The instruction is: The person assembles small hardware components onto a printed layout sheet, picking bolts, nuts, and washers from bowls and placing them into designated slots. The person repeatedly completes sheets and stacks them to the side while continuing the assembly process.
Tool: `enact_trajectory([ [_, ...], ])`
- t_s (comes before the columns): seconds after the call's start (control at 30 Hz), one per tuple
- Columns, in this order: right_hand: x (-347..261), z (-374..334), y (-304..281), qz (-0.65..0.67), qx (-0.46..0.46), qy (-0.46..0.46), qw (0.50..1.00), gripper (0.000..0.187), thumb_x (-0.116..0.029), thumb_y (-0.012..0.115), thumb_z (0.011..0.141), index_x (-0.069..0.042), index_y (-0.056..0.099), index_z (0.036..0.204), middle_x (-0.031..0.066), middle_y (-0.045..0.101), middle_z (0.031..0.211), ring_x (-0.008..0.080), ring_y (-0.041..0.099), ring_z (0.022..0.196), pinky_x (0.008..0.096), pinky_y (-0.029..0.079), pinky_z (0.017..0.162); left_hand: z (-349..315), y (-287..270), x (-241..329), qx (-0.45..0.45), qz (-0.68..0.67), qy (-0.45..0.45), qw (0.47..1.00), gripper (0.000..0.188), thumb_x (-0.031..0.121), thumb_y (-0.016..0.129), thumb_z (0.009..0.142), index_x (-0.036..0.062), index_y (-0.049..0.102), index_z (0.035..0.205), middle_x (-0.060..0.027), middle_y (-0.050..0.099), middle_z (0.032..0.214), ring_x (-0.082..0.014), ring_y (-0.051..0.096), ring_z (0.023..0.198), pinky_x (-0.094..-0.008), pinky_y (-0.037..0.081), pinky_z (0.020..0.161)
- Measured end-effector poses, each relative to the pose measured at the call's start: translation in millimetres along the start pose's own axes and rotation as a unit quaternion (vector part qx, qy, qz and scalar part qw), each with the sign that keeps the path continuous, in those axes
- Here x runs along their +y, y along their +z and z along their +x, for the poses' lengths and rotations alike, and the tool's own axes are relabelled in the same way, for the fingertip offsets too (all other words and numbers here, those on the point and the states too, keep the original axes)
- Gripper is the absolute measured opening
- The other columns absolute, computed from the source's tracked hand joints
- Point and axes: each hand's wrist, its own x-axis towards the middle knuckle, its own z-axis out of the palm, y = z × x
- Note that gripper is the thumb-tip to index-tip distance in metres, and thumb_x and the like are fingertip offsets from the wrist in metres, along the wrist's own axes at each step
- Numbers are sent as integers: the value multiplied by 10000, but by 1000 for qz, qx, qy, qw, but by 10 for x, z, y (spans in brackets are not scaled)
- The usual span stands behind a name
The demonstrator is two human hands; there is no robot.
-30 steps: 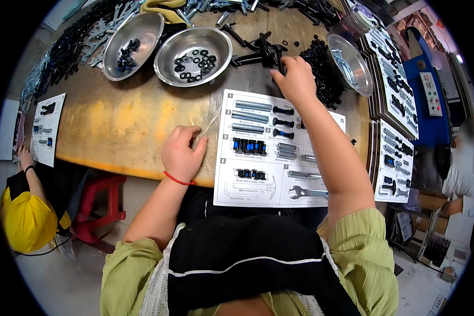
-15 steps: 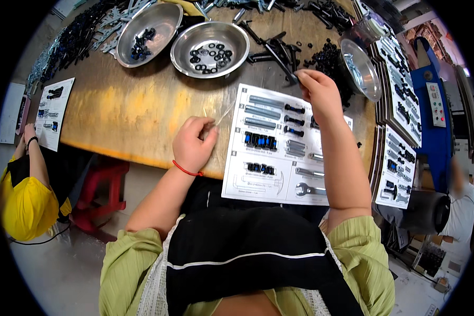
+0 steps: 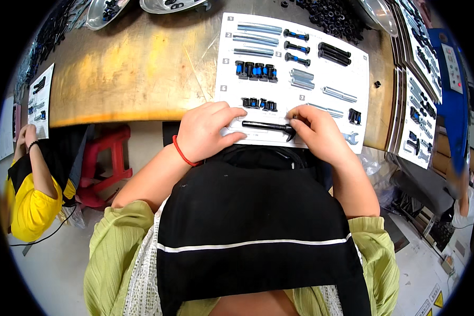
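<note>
A white printed card lies in front of me, bearing metal rods, black bolts with blue bands and a small wrench. Over its lower part lies a black hammer-shaped tool, its curved head to the right. The fingers of my right hand are closed at the head end of this tool; their exact grip is partly hidden. My left hand rests at the card's lower left, open, thumb and forefinger apart on either side of the handle's tip. A faint outline of tools is printed beneath.
Metal bowls stand at the far edge, one at far right. A pile of black nuts lies behind the card. Stacked filled cards stand at right. Left, a person in yellow sits by another card; a red stool stands between us.
My right hand has brought the black hammer-shaped tool from the parts pile down onto the card's lower part. My left hand has moved right, onto the card. The view has shifted toward the card.
</note>
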Motion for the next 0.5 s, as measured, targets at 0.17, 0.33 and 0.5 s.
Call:
enact_trajectory([
  [0.17,-80,-91,108,-99,63,-11,993,255,-163,713,809,-75,651,1040,105,599,787,297,627,757,390,498,666,12,92,-16,16,36,-6,999,230,142,811,703,97,697,898,-34,587,727,-188,601,635,-306,466,559],
  [0.33,12,-109,260,-178,124,-76,973,216,-156,751,773,-101,675,967,72,580,829,264,626,734,374,504,647,16,92,39,28,45,-15,998,172,116,782,722,93,695,869,-35,574,702,-188,597,628,-309,459,553],
  [0.5,12,-68,320,-160,156,-86,971,184,-149,745,774,-105,679,940,69,572,820,264,622,727,367,498,633,14,105,21,27,47,-41,998,148,114,753,741,91,694,874,-42,564,685,-201,590,623,-319,456,555],
])
